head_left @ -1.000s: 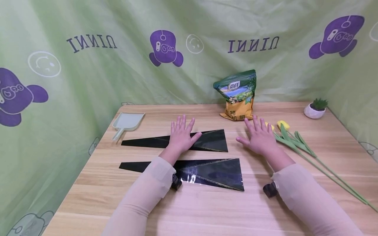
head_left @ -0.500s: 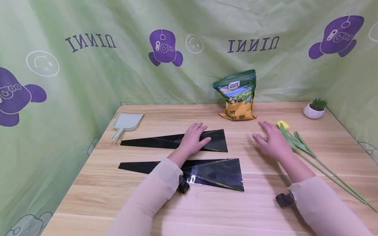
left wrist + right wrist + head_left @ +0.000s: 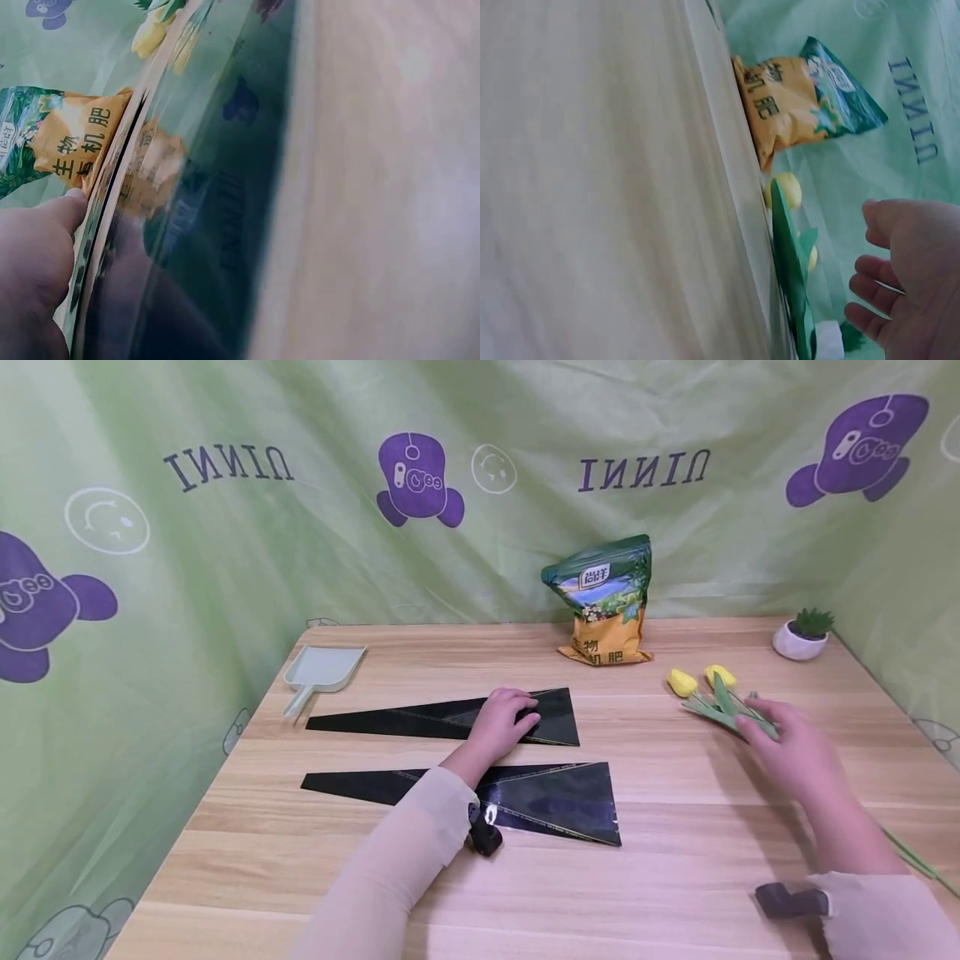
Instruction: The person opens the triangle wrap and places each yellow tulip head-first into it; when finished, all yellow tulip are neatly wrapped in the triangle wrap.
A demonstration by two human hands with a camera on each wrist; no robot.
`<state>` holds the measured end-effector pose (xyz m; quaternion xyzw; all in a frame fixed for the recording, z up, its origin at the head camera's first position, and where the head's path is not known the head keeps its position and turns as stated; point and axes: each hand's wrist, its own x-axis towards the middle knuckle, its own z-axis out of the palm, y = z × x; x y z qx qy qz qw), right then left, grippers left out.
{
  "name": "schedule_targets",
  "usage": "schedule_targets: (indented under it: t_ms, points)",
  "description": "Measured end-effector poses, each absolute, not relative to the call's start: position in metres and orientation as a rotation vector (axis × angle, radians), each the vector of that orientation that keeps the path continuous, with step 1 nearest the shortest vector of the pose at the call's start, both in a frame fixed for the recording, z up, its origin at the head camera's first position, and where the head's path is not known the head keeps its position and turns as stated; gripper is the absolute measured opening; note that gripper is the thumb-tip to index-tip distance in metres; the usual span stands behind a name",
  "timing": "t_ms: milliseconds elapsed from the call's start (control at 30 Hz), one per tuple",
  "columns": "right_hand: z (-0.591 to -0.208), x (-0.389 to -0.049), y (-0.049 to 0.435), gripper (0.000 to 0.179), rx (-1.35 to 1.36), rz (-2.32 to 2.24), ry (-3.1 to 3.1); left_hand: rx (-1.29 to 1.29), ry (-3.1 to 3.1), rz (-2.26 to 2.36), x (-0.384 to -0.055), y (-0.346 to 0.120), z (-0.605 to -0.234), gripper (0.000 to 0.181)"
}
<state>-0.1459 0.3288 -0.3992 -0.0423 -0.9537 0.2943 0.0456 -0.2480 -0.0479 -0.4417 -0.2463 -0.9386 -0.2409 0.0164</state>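
Two black tapered plastic flower sleeves lie flat on the table, the far sleeve [image 3: 405, 718] above the near sleeve [image 3: 555, 802] in the head view. My left hand [image 3: 498, 722] is over the wide half of the far sleeve, fingers bent and thumb apart; contact is hard to tell. On the right lie two artificial tulips [image 3: 682, 683] with yellow heads and green leaves. Over their leaves reaches my right hand [image 3: 798, 752], thumb and fingers apart. In the right wrist view a gap shows between the right hand [image 3: 915, 277] and the leaves [image 3: 791, 270].
An orange and green fertilizer bag [image 3: 603, 602] stands at the back. A pale dustpan [image 3: 322, 670] lies at the far left. The small white succulent pot [image 3: 798, 642] sits in the far right corner. A green printed curtain [image 3: 495, 560] hangs behind the table.
My right hand has moved right and toward me, from beside the tulip heads to above the leaves. My left hand has slid right along the far sleeve, its fingers bending from straight.
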Motion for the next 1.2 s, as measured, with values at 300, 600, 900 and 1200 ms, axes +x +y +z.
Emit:
schedule_targets:
  t_ms: [300,600,900,1200]
  points:
    - [-0.414,-0.141,0.353,0.05,-0.132,0.728,-3.022,-0.743,-2.926,-0.706,-0.246,-0.045,-0.443,0.034]
    - [-0.417,-0.141,0.357,0.044,-0.163,0.645,-3.118,-0.666,-2.927,-0.664,-0.245,-0.043,-0.447,0.027]
    - [-0.417,-0.14,0.355,0.041,-0.13,0.63,-3.069,-0.67,-2.897,-0.679,-0.242,-0.042,-0.442,0.023]
    - [-0.41,-0.14,0.346,0.053,-0.181,0.767,-3.047,-0.61,-2.929,-0.825,-0.239,-0.043,-0.446,0.027]
